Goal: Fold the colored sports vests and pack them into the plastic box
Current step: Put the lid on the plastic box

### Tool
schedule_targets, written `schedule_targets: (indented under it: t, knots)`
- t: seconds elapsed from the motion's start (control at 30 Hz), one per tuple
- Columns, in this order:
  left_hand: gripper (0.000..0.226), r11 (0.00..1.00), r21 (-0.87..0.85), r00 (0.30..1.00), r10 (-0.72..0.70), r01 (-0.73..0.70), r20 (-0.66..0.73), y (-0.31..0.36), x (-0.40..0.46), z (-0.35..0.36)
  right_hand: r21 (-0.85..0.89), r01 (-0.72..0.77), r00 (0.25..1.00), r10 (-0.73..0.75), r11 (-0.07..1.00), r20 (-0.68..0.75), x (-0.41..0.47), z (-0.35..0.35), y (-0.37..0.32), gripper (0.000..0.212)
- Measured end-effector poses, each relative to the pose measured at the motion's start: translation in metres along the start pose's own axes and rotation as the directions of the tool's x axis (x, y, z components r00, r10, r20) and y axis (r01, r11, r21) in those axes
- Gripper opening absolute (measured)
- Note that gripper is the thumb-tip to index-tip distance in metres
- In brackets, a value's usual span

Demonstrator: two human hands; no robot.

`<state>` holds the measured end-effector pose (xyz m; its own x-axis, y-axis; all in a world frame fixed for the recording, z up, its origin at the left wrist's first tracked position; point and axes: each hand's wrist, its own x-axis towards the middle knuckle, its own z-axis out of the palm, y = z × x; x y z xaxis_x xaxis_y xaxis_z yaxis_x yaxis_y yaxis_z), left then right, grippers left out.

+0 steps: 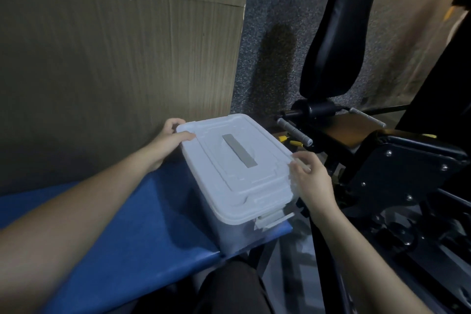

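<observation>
A translucent white plastic box [237,229] stands on the right end of a blue padded bench [142,232]. Its white lid [254,186], with a grey strip handle in the middle, lies on top. My left hand [170,139] grips the lid's far left corner, thumb on top and fingers curled round the rim. My right hand [309,177] holds the lid's right edge with the fingers curled over it. A side latch [272,220] at the near end hangs loose. No vests are visible; the box's contents are hidden by the lid.
A wood-grain panel [114,58] rises right behind the bench on the left. Black gym equipment with a padded backrest [339,33], metal pegs and a frame [397,173] crowds the right side. Grey carpet [275,7] lies beyond. My dark-clothed knee [229,288] is below the box.
</observation>
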<state>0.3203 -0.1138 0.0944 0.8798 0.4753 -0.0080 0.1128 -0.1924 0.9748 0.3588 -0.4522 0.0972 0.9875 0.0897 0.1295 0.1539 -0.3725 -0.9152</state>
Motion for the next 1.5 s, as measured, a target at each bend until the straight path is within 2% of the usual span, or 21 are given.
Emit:
schedule_targets:
  t: [0.23,0.33,0.4,0.47,0.53,0.7,0.87,1.07,1.13,1.2,1.3,1.37,1.4,1.47,1.5]
  knots:
    - [0.03,0.998,-0.057,0.991,-0.049,0.042,-0.128,-0.017,-0.05,-0.061,0.112,-0.031,0.986,0.012,0.993,0.166,0.03,0.041,-0.016,0.03]
    - [0.018,0.999,-0.038,0.964,-0.045,0.036,-0.263,-0.025,-0.07,-0.081,0.041,0.018,0.96,-0.029,0.999,0.278,0.039,0.061,-0.019,0.033]
    - [0.007,1.0,-0.019,0.936,-0.005,-0.002,-0.351,-0.033,-0.088,-0.093,0.003,0.043,0.959,-0.043,0.999,0.279,0.042,0.077,-0.025,0.03]
    - [0.008,0.999,0.014,0.916,0.038,-0.035,-0.399,-0.041,-0.11,-0.107,-0.079,0.073,0.969,-0.052,0.994,0.243,0.045,0.097,-0.03,0.026]
    - [0.013,0.999,0.038,0.903,0.02,-0.004,-0.428,-0.048,-0.131,-0.125,-0.145,0.097,0.965,-0.057,0.985,0.257,0.043,0.118,-0.041,0.028]
    - [0.041,0.998,0.009,0.899,-0.052,0.061,-0.434,-0.055,-0.175,-0.183,-0.134,0.184,0.904,-0.115,0.974,0.412,0.021,0.172,-0.078,0.025]
    - [0.042,0.968,-0.071,0.903,-0.249,0.239,-0.349,-0.053,-0.226,-0.232,-0.066,0.277,0.828,-0.203,0.959,0.522,-0.003,0.216,-0.111,0.03]
    - [0.043,0.937,-0.102,0.876,-0.349,0.334,-0.333,-0.061,-0.266,-0.269,-0.046,0.344,0.744,-0.243,0.938,0.623,-0.026,0.263,-0.138,0.028]
    - [0.045,0.921,-0.112,0.864,-0.389,0.373,-0.319,-0.064,-0.273,-0.282,-0.078,0.372,0.752,-0.252,0.925,0.609,-0.032,0.274,-0.144,0.028]
    - [0.05,0.9,-0.12,0.844,-0.435,0.419,-0.314,-0.065,-0.273,-0.294,-0.187,0.4,0.8,-0.243,0.897,0.549,-0.038,0.275,-0.148,0.029]
    - [0.053,0.892,-0.131,0.838,-0.452,0.433,-0.305,-0.061,-0.262,-0.304,-0.272,0.3,0.852,-0.129,0.914,0.507,-0.041,0.267,-0.142,0.053]
    - [0.049,0.895,-0.166,0.835,-0.446,0.414,-0.323,-0.057,-0.249,-0.303,-0.218,0.195,0.841,-0.049,0.956,0.539,-0.041,0.256,-0.132,0.077]
    - [0.044,0.899,-0.181,0.835,-0.437,0.399,-0.334,-0.055,-0.244,-0.299,-0.18,0.14,0.83,-0.017,0.974,0.558,-0.045,0.249,-0.128,0.08]
    - [0.036,0.911,-0.219,0.838,-0.409,0.35,-0.362,-0.054,-0.234,-0.293,-0.153,0.049,0.785,0.056,0.987,0.617,-0.06,0.231,-0.125,0.061]
    - [0.041,0.917,-0.237,0.835,-0.392,0.32,-0.387,-0.054,-0.231,-0.29,-0.152,0.025,0.767,0.078,0.988,0.637,-0.066,0.225,-0.123,0.05]
